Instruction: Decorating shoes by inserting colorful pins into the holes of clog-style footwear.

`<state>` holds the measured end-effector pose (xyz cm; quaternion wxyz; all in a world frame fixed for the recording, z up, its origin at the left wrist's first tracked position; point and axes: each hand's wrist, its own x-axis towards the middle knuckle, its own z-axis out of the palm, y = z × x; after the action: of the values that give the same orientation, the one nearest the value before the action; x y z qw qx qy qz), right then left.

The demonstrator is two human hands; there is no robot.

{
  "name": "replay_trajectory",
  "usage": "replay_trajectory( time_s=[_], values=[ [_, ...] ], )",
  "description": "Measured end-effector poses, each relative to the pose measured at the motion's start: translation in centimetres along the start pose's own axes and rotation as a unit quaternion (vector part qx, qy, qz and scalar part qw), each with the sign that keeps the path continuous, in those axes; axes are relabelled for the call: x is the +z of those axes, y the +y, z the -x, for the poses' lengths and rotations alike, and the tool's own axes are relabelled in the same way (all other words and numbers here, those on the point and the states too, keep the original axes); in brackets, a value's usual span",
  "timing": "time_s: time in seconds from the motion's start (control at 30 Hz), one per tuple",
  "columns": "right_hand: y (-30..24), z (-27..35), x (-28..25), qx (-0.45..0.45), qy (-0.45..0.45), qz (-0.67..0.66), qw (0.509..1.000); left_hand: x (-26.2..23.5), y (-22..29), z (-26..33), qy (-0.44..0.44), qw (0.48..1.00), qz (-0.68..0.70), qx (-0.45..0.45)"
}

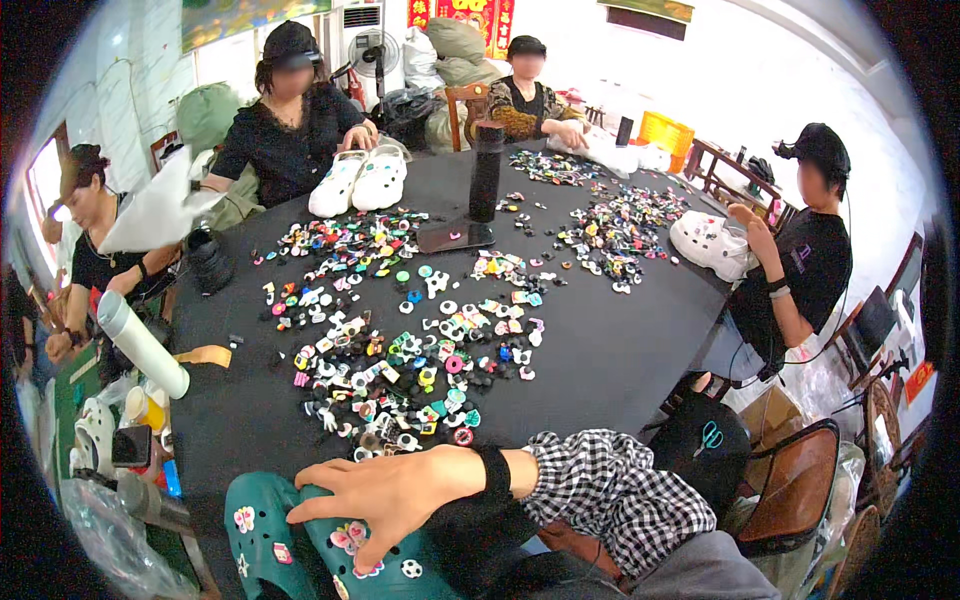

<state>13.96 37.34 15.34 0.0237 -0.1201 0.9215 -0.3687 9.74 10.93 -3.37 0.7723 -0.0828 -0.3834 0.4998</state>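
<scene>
My right hand (385, 492) reaches in from the lower right in a black-and-white checked sleeve with a black wristband. It lies spread over a pair of teal clogs (258, 535) at the near edge of the black table (610, 365), gripping the right-hand clog. The clogs carry small charms: a flower, a pink piece and a football charm (411, 568). Just beyond my hand lies a wide scatter of colourful shoe charms (400, 370). My left hand is not in view.
Several people sit around the table. One at the far left has white clogs (358, 180); one at the right holds a white clog (712, 243). A black cylinder (485, 172) stands mid-table. A white roll (142, 345) lies left, a chair (795, 490) right.
</scene>
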Motion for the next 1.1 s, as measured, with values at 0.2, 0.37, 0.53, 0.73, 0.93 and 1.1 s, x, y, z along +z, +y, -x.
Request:
replay_trajectory(
  time_s=[0.2,0.37,0.53,0.73,0.93,1.1],
  values=[
    [0.4,2.2,1.3,0.025,0.112,0.015,0.993,0.6,0.0,0.1,0.026,0.997,-0.073,0.015],
    [1.1,6.4,0.5,0.009,0.231,0.051,0.972,0.8,-0.2,0.3,0.039,0.99,-0.132,0.029],
    [6.0,12.6,-1.9,0.163,0.326,0.217,0.906,0.9,-0.5,1.1,0.042,0.977,-0.2,0.06],
    [9.1,18.7,-4.9,0.294,0.376,0.186,0.858,-0.9,0.1,-1.1,-0.172,0.968,-0.177,-0.044],
    [9.8,18.1,-8.5,0.339,0.276,0.192,0.879,0.2,-2.6,-0.3,-0.021,0.962,-0.231,0.148],
    [11.7,18.0,-8.2,0.432,0.223,0.253,0.836,2.9,-4.8,-3.5,0.042,0.929,-0.312,0.198]
  ],
)
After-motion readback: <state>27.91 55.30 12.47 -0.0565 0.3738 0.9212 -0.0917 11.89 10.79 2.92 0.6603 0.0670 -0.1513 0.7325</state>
